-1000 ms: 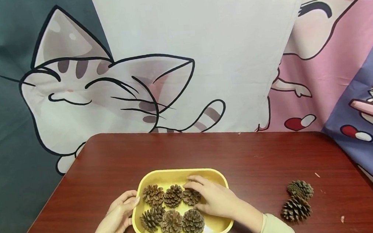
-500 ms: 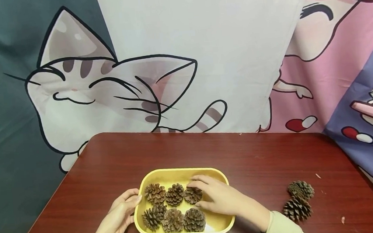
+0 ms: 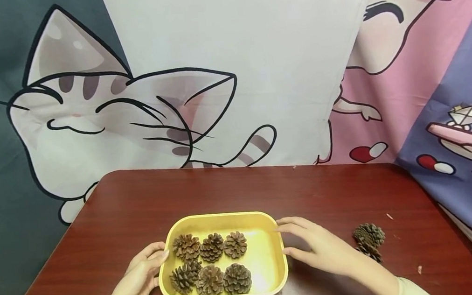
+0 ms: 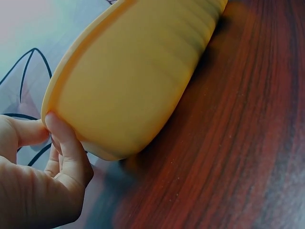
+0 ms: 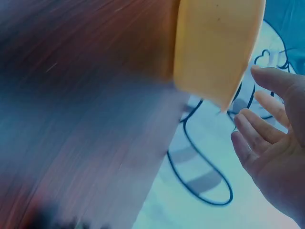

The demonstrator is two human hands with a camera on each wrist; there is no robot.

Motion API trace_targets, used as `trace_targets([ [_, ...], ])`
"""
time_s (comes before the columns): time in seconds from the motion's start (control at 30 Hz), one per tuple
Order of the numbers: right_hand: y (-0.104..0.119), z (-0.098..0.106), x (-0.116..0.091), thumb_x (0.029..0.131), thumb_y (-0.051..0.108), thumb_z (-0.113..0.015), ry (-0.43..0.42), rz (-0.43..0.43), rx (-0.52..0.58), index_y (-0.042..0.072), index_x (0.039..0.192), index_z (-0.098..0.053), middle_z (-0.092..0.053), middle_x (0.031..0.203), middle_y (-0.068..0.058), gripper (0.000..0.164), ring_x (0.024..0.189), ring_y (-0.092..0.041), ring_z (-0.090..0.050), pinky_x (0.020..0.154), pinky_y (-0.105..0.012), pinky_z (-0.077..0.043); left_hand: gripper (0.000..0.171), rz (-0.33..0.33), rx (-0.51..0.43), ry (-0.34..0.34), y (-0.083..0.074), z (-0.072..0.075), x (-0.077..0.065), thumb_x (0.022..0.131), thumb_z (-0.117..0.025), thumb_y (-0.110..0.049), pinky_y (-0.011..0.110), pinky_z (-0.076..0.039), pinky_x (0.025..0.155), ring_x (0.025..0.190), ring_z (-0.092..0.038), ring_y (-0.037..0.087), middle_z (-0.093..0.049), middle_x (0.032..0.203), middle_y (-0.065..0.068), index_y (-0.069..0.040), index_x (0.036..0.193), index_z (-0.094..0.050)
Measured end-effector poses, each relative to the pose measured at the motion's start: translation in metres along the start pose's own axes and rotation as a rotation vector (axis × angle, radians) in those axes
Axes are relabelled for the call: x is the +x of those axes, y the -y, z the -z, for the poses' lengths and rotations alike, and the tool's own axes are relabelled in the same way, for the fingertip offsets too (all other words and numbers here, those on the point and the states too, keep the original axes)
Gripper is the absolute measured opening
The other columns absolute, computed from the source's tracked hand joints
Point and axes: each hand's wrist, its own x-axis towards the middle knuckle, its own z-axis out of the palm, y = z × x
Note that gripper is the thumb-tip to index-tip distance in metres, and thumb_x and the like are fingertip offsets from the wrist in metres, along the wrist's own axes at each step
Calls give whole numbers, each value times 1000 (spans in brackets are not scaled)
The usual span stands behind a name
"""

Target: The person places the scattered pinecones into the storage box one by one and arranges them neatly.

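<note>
A yellow rectangular tub (image 3: 266,252) holds brown pine cones in two rows, with three in the far row, among them one pine cone (image 3: 235,245) nearest the bare right end. My left hand (image 3: 135,276) pinches the tub's left rim; the left wrist view shows thumb and finger at the edge of the yellow wall (image 4: 133,76). At the other end, my right hand (image 3: 318,248) holds nothing, its spread, relaxed fingertips right by the right rim. In the right wrist view that hand (image 5: 274,124) appears palm side, beside the tub's outer wall (image 5: 214,47).
Two more pine cones lie on the table at the right, one greenish-brown cone (image 3: 369,235) and a darker cone (image 3: 371,251) partly hidden behind my right forearm. Small pinkish scraps (image 3: 419,269) dot the red-brown table (image 3: 328,191). A cartoon-printed cloth (image 3: 256,94) hangs behind.
My right hand has let go of the far-row pine cone and come out of the tub to its right rim. The left hand keeps its hold; the head view has shifted slightly.
</note>
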Motion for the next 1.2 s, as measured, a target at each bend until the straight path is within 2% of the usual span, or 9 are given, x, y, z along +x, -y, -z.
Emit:
trace_targets([
  [0.13,-7,10,-15,85,29,-69,-9,-40,-38,27,121,-57,-51,128,10,38,118,-10,-50,90,-38,-47,17,3,10,17,-1,1,-1,93,-54,-16,32,-53,69,87,-60,11,-56,95,-2,-12,107,-45],
  [0.23,-14,14,-25,82,26,-72,-36,-39,-83,30,122,-56,-51,127,13,43,116,-9,-51,89,-36,-48,16,7,18,29,0,3,-1,94,-53,-16,33,-53,70,88,-60,11,-56,95,-3,-12,107,-45],
  [0.4,-26,16,-44,76,23,-77,-45,-32,-147,27,121,-57,-54,124,10,49,113,-10,-53,90,-25,-44,16,13,10,26,0,4,-1,94,-53,-17,33,-53,70,88,-60,11,-57,95,-4,-14,107,-44],
  [0.63,-35,22,-75,70,24,-82,-50,-114,-153,24,122,-57,-54,125,6,58,111,-11,-53,92,-15,-39,15,0,8,17,1,1,0,94,-53,-16,33,-53,70,87,-59,10,-57,94,-4,-14,106,-45],
  [0.83,-45,24,-99,56,22,-87,-113,-41,-159,16,119,-60,-56,122,-3,69,113,-7,-47,96,-3,-20,16,8,6,29,0,2,0,95,-52,-17,33,-53,71,87,-59,10,-56,93,-5,-15,108,-43],
  [1.0,-53,25,-112,53,20,-86,-131,-20,-156,14,120,-59,-55,121,-5,73,119,-1,-40,98,-3,-18,12,-10,-25,50,1,3,1,95,-52,-15,31,-53,71,88,-61,10,-59,92,-6,-17,105,-46],
  [1.2,-61,25,-121,51,14,-83,-153,7,-182,11,118,-60,-56,118,-7,71,121,0,-37,99,-4,-16,12,-12,-15,30,4,4,1,95,-52,-15,30,-52,68,86,-60,10,-57,93,-4,-15,105,-46],
])
